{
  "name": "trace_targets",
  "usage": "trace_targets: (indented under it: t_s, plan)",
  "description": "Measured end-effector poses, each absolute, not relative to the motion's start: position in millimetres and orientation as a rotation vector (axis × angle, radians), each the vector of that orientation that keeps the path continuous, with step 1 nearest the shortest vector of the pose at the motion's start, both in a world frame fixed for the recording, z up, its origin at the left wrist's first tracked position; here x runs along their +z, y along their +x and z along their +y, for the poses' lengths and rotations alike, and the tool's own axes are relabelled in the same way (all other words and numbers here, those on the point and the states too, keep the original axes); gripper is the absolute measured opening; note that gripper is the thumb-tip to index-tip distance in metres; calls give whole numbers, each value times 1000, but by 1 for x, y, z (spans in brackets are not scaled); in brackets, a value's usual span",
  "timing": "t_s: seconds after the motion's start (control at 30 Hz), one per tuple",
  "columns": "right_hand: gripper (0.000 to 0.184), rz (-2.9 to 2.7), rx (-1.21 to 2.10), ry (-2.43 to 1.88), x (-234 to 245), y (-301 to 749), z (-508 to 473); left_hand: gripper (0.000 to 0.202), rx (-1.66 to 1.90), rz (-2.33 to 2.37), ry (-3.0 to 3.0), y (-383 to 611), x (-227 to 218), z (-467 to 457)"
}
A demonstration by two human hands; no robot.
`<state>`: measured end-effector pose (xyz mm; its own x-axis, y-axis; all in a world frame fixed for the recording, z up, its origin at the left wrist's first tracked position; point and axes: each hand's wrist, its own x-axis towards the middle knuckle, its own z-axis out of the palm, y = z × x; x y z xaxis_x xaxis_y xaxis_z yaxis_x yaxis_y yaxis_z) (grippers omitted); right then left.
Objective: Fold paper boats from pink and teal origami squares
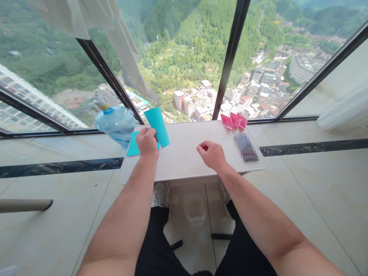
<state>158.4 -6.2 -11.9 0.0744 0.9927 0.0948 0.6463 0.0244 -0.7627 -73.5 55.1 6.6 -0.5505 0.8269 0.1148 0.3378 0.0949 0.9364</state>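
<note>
My left hand (147,142) is closed on the edge of a turquoise sheet of paper (158,125), which is raised off the table and bends slightly. Partly behind that hand, more turquoise paper (133,145) lies on the table's left side, with a thin pink edge showing beneath it. Over the middle right of the white table (184,161), my right hand (212,154) is curled into a loose fist, and nothing shows in it. Folded pink paper (234,121), with several points, stands at the table's back right corner. A blurred-out phone-like object (246,147) lies nearer the right edge.
A large clear blue water bottle (115,122) stands on the floor beyond the table's left end. Tall windows with dark frames (230,57) rise behind the table. A pale curtain (123,42) hangs at the upper left. My shoes (160,194) are under the front edge.
</note>
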Motion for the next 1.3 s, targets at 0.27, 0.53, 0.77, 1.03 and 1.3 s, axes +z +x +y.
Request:
trace_targets:
  t_s: [0.27, 0.53, 0.77, 1.03, 1.3]
  plan:
    - [48, -1046, 1217, -1493, -15, 179, 11, 22, 1426, 1194, 850, -21, 4, 20]
    - [38, -825, 1235, -1340, -21, 182, 15, 23, 1315, 1176, 831, -22, 4, 18]
    - [26, -912, 1086, -1434, -20, 185, 16, 27, 1316, 1451, 1051, -28, -6, 22]
    - [34, -1060, 1292, -1311, -21, 207, 20, 29, 1172, 1316, 1063, -29, -10, 20]
    - [42, -1132, 1421, -1220, -19, 221, 12, 25, 1065, 1165, 1031, -29, -12, 20]
